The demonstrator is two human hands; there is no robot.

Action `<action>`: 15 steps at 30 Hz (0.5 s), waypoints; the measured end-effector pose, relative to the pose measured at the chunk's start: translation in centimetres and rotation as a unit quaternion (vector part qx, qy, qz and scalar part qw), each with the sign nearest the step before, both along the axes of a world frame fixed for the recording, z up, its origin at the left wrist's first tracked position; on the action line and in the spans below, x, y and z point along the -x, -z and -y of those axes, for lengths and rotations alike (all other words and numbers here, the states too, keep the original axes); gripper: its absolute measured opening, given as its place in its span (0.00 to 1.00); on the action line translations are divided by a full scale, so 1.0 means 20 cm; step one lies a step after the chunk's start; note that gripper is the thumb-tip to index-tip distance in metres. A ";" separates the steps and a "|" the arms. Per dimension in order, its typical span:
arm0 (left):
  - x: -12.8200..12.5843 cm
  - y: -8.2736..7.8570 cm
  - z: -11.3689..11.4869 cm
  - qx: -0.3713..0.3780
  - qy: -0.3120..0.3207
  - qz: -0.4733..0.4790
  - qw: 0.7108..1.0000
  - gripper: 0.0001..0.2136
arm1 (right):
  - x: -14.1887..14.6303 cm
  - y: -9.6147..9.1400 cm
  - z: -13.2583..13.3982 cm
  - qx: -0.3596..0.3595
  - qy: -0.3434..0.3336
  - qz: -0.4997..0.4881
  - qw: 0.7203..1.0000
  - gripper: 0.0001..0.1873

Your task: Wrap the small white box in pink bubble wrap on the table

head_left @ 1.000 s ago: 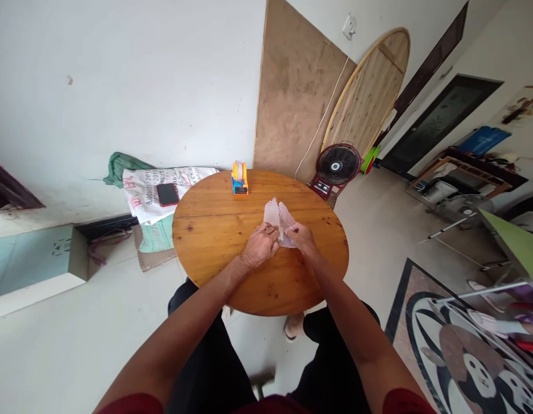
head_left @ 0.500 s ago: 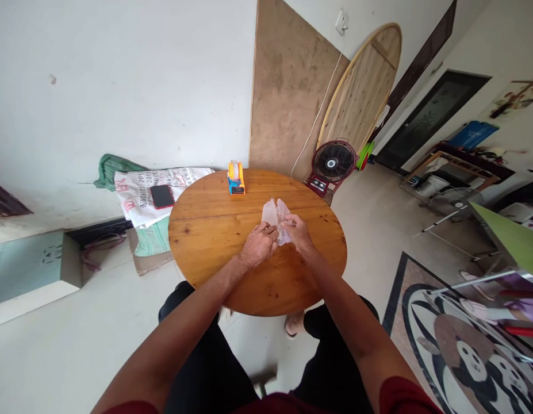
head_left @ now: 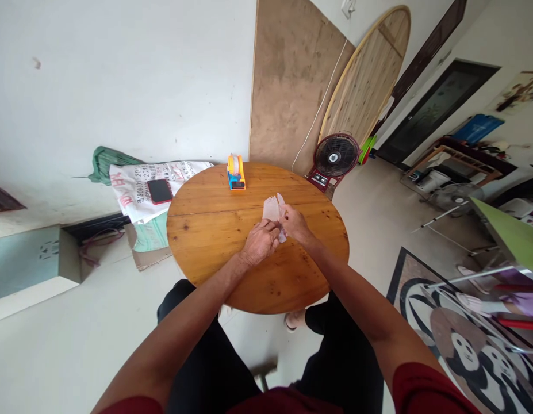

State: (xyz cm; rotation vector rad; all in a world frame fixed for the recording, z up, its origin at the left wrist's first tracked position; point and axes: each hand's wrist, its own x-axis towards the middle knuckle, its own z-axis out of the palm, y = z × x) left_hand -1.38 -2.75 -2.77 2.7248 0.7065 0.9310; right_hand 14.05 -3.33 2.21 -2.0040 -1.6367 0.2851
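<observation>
Fingers of my left hand [head_left: 261, 241] curl down over the near part of a thin, whitish, crinkled sheet [head_left: 270, 209]; I cannot tell whether they pinch it or merely press. My right hand [head_left: 295, 223] pinches the sheet's right-hand part between thumb and bent forefinger, just beside the left one. The sheet is near the middle of a round, glossy brown wooden counter [head_left: 270, 287]. A narrow split shows at its far end, but my hands cover much of the rest, so I cannot see how far it runs.

Beyond my hands and well apart from them, an orange-and-blue tape dispenser [head_left: 237, 183] stands near the far edge. Off to the left, beside the counter, a flat black phone with a red edge [head_left: 160, 191] rests on a white printed sack [head_left: 184, 171], with a bunched dark-green bag [head_left: 111, 163] behind, by the white wall [head_left: 119, 86]. To the right, a dark-red fan with a round black grille [head_left: 335, 156] stands just past the counter's edge, blocking the lower part of a large, round, pale wooden board [head_left: 365, 80]. That board overlaps a flat brown panel [head_left: 287, 86].
</observation>
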 end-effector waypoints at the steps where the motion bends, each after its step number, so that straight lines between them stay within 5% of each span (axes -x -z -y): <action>1: 0.00 0.01 0.00 0.000 -0.010 0.012 1.000 0.11 | 0.02 -0.02 0.01 0.012 0.000 0.016 1.000 0.18; 7: 0.00 0.02 0.00 0.011 -0.069 0.054 0.996 0.11 | 0.04 -0.08 0.05 0.097 0.003 -0.104 0.990 0.25; 15: 0.02 0.01 0.00 0.159 -0.052 0.178 0.970 0.12 | 0.01 -0.11 0.14 0.068 -0.085 -0.174 0.979 0.36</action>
